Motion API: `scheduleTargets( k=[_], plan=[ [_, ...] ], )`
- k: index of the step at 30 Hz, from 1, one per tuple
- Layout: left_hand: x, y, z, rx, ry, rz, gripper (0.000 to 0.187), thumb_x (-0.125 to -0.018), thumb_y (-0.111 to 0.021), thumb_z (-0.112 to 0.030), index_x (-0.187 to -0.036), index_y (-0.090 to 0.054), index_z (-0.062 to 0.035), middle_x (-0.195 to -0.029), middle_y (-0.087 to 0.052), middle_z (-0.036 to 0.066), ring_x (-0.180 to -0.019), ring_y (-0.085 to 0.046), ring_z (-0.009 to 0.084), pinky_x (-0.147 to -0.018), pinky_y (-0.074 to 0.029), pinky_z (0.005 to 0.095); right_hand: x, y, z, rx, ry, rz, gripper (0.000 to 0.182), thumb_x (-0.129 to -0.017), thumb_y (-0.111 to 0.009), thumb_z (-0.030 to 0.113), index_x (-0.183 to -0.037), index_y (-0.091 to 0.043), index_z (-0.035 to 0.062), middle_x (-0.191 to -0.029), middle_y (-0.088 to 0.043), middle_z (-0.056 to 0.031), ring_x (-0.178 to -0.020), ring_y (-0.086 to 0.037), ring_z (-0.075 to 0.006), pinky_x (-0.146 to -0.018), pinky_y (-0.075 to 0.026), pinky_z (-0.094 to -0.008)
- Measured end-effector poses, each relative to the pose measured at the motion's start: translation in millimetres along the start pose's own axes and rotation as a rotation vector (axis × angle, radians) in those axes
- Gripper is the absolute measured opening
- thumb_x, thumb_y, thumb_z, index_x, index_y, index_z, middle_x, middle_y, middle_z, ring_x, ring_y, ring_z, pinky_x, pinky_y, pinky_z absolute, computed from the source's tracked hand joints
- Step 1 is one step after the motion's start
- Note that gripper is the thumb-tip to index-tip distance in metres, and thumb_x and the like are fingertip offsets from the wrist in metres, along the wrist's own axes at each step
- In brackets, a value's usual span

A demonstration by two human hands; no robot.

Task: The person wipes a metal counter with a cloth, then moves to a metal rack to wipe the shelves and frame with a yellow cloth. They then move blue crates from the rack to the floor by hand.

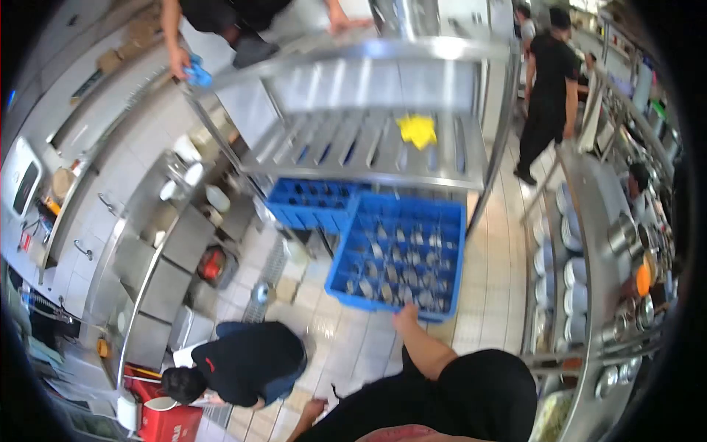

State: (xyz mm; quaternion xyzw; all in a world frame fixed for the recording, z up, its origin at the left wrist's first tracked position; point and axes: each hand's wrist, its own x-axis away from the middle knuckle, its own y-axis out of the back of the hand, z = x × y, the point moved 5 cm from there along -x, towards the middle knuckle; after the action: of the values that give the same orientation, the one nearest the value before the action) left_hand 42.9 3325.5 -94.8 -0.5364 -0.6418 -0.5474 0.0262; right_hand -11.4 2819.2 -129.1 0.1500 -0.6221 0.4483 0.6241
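Observation:
A large blue compartment crate (395, 303) full of small glass-like items juts out from under a slatted metal shelf (331, 151). My right hand (405, 317) grips the crate's near rim, its fingers curled over the edge. Lower down, beside my body, hangs my left hand (315, 407); it touches no object that I can make out, and its fingers are too small and blurred to read. Another blue crate (309, 216) with compartments sits behind and to the left of the first. On the slatted shelf lies a yellow cloth (417, 130).
A person in black (254, 361) bends at the lower left near a red box (171, 421). Another person, at the rack's top, holds a blue cloth (197, 71). Someone in black (549, 81) stands at the upper right. Shelves with stacked plates (574, 272) line the right; steel sinks line the left.

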Motion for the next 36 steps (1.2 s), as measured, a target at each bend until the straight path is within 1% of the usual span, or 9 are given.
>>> scheduleTargets(
  k=[1,2,3,4,9,15,17,30,36],
  plan=[
    [-5,-27,16,0.679,0.453,-0.010,0.033,-0.096,-0.055,-0.028,-0.114,-0.069,-0.0038,-0.103,-0.073,0.012,-0.086,-0.070,0.0247,-0.078,-0.055,0.0386,2,0,0,-0.011,-0.018,-0.011,0.041,-0.091,-0.051,0.030,-0.128,-0.056,0.0111,-0.137,-0.054,-0.0080,-0.121,-0.052,-0.0286,-0.099,-0.043,-0.0476],
    [-8,-36,18,0.983,0.335,-0.044,0.039,-0.096,-0.058,-0.034,-0.112,-0.069,0.0003,-0.099,-0.073,0.011,-0.081,-0.070,0.0201,-0.076,-0.055,0.0333,2,2,0,-0.023,-0.034,-0.026,0.042,-0.091,-0.052,0.031,-0.129,-0.054,0.0117,-0.139,-0.053,-0.0083,-0.122,-0.052,-0.0291,-0.100,-0.043,-0.0486],
    [-4,-41,26,0.710,0.379,0.025,0.047,-0.096,-0.056,-0.041,-0.118,-0.067,-0.0016,-0.105,-0.073,0.010,-0.089,-0.070,0.0221,-0.080,-0.055,0.0373,2,3,1,-0.028,-0.041,-0.040,0.044,-0.091,-0.053,0.031,-0.130,-0.053,0.0123,-0.140,-0.051,-0.0085,-0.123,-0.051,-0.0296,-0.100,-0.043,-0.0496],
    [8,-44,33,0.662,0.434,0.021,0.047,-0.096,-0.056,-0.041,-0.118,-0.067,-0.0017,-0.105,-0.073,0.010,-0.089,-0.070,0.0222,-0.080,-0.055,0.0374,1,4,1,-0.032,-0.048,-0.049,0.045,-0.090,-0.055,0.032,-0.132,-0.052,0.0129,-0.142,-0.050,-0.0088,-0.124,-0.051,-0.0301,-0.101,-0.042,-0.0506],
    [36,-58,45,0.715,0.474,-0.007,0.046,-0.095,-0.056,-0.041,-0.116,-0.068,-0.0023,-0.105,-0.073,0.011,-0.089,-0.069,0.0230,-0.080,-0.055,0.0377,12,4,6,0.030,-0.008,-0.164,0.051,-0.089,-0.056,0.031,-0.136,-0.048,0.0145,-0.146,-0.045,-0.0098,-0.128,-0.047,-0.0313,-0.101,-0.041,-0.0538],
    [54,-62,60,0.728,0.500,0.009,0.044,-0.095,-0.056,-0.041,-0.114,-0.068,-0.0029,-0.104,-0.073,0.012,-0.090,-0.069,0.0239,-0.079,-0.054,0.0381,28,8,7,0.114,0.007,-0.127,0.058,-0.089,-0.054,0.032,-0.141,-0.043,0.0108,-0.150,-0.041,-0.0093,-0.132,-0.044,-0.0304,-0.105,-0.037,-0.0537],
    [59,-63,64,0.727,0.504,0.005,0.044,-0.095,-0.057,-0.041,-0.113,-0.069,-0.0031,-0.104,-0.073,0.012,-0.090,-0.069,0.0242,-0.079,-0.054,0.0383,29,11,6,0.068,0.007,-0.178,0.059,-0.089,-0.053,0.032,-0.142,-0.043,0.0099,-0.152,-0.040,-0.0096,-0.134,-0.043,-0.0308,-0.108,-0.035,-0.0541],
    [49,-51,75,0.723,0.486,0.000,0.041,-0.093,-0.057,-0.041,-0.109,-0.071,-0.0046,-0.102,-0.072,0.013,-0.090,-0.069,0.0262,-0.079,-0.054,0.0391,65,11,3,0.091,0.014,-0.190,0.062,-0.090,-0.051,0.032,-0.146,-0.041,0.0072,-0.156,-0.036,-0.0110,-0.139,-0.039,-0.0325,-0.114,-0.028,-0.0528],
    [44,-50,76,0.718,0.491,0.014,0.040,-0.093,-0.057,-0.040,-0.107,-0.071,-0.0053,-0.102,-0.072,0.014,-0.090,-0.068,0.0271,-0.078,-0.053,0.0395,57,10,2,0.089,0.001,-0.196,0.063,-0.090,-0.049,0.039,-0.146,-0.042,0.0083,-0.156,-0.037,-0.0089,-0.136,-0.042,-0.0308,-0.111,-0.034,-0.0515]
  ],
)
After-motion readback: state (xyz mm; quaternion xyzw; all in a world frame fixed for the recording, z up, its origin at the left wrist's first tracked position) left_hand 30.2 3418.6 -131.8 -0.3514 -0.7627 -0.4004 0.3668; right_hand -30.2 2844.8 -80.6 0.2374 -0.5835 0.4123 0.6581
